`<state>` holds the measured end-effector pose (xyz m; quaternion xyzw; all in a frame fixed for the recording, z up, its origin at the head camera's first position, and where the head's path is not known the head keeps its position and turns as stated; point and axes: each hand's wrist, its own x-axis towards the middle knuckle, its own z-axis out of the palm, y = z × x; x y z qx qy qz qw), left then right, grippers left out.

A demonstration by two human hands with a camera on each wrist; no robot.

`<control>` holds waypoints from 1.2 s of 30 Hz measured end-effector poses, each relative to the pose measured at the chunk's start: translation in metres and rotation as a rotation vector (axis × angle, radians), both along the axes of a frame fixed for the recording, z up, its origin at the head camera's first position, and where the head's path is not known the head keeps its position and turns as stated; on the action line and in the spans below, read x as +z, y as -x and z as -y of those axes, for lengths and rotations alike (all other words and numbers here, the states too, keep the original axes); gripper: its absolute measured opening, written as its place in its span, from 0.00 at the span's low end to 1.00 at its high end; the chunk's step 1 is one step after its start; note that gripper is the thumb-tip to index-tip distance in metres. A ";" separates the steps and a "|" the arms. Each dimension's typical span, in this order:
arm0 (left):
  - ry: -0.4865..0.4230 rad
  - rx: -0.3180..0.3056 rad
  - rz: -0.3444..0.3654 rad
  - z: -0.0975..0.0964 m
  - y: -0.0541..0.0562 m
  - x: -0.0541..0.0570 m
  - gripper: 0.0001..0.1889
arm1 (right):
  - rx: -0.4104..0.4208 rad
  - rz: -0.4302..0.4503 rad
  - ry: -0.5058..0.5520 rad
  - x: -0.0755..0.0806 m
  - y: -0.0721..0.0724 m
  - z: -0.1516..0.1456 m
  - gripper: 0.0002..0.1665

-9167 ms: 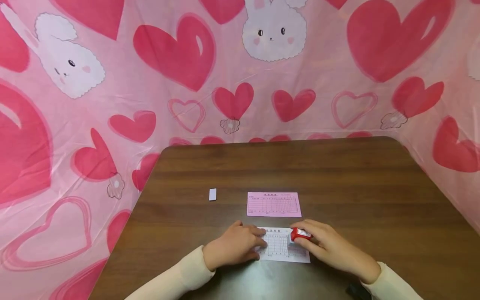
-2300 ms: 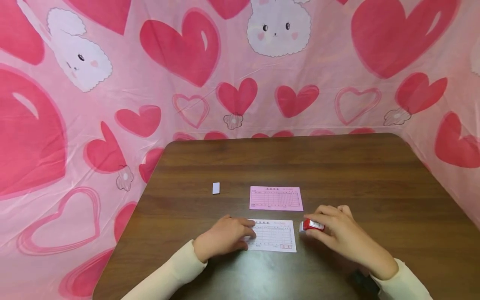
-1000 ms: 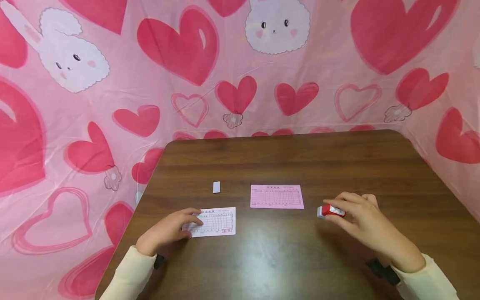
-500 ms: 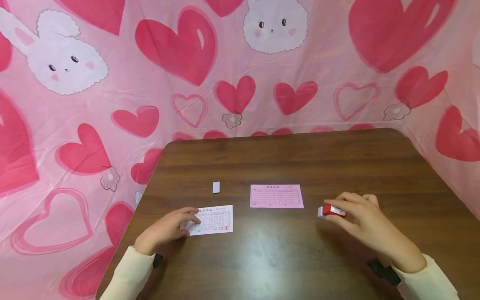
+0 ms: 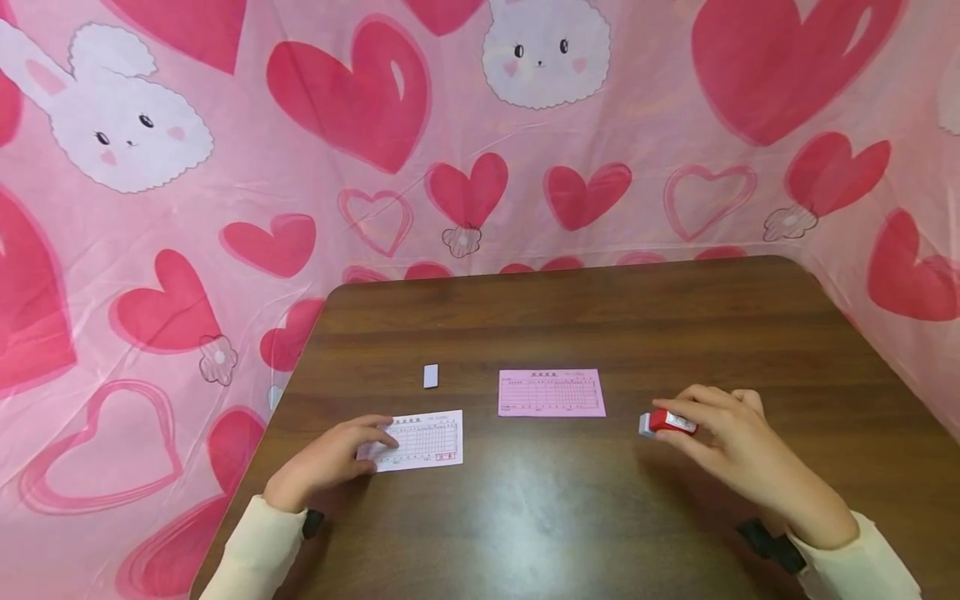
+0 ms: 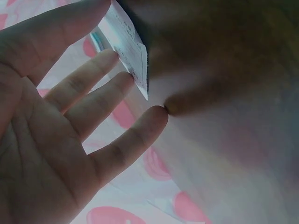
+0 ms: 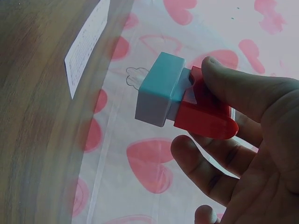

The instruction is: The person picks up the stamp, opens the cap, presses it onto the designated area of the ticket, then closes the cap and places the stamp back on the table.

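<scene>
In the head view, my left hand [image 5: 322, 461] lies on the left end of a white printed form [image 5: 426, 440], fingertips touching the paper. A small red stamped mark [image 5: 446, 457] shows at that form's lower right corner. The left wrist view has the fingers fairly straight against the paper [image 6: 131, 44]. My right hand [image 5: 742, 458] pinches a red self-inking stamp [image 5: 673, 421] between thumb and fingers, over the right of the table. Its pale blue-grey base [image 7: 160, 88] points left, away from the palm. A pink printed form [image 5: 551, 393] lies between the hands, farther back, untouched.
A small white rectangular piece [image 5: 431, 377] lies on the brown wooden table [image 5: 570, 325], behind the white form. A pink heart-and-rabbit cloth [image 5: 525, 133] hangs around the table's far and side edges. Dark straps sit at both wrists.
Earlier the stamp was over the white form; a red mark then showed there. The left hand slid that form left, while the right hand carried the stamp rightward. The last half second shows little movement.
</scene>
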<state>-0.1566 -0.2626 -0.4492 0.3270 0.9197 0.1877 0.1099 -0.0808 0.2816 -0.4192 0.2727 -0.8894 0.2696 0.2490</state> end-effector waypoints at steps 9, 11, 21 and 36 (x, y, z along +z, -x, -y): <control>-0.067 0.097 -0.059 -0.007 0.004 0.003 0.24 | -0.003 0.017 0.004 -0.001 0.000 -0.003 0.40; -0.088 0.110 -0.105 -0.013 0.008 0.004 0.27 | -0.005 0.019 0.005 -0.001 0.000 -0.003 0.40; -0.137 0.086 -0.381 -0.067 0.036 0.017 0.37 | -0.008 0.040 -0.005 0.004 0.000 -0.006 0.25; 0.029 -0.145 -0.334 -0.166 0.064 0.007 0.34 | -0.001 0.026 0.013 0.002 0.006 -0.005 0.38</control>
